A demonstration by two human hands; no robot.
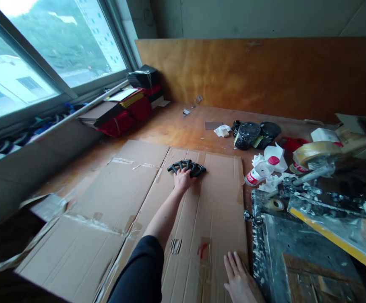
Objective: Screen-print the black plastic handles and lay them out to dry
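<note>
My left hand (183,181) reaches out over the flattened cardboard (220,198), its fingers on a black fan-shaped piece with several spokes (198,169). The piece rests at the far part of the cardboard, and the hand hides some of it. Nearer to me, my right hand (241,280) lies flat with its fingers stretched out at the cardboard's right edge, holding nothing. A small red mark (203,250) and strips of brown tape show on the cardboard between my hands.
Right of the cardboard are a red-capped bottle (261,170), crumpled paper, dark jars (247,135), a large tape roll (317,152) and a paint-stained dark board (296,244). Stacked folders and red bundles (126,113) lie by the window. A wooden panel (258,75) stands behind.
</note>
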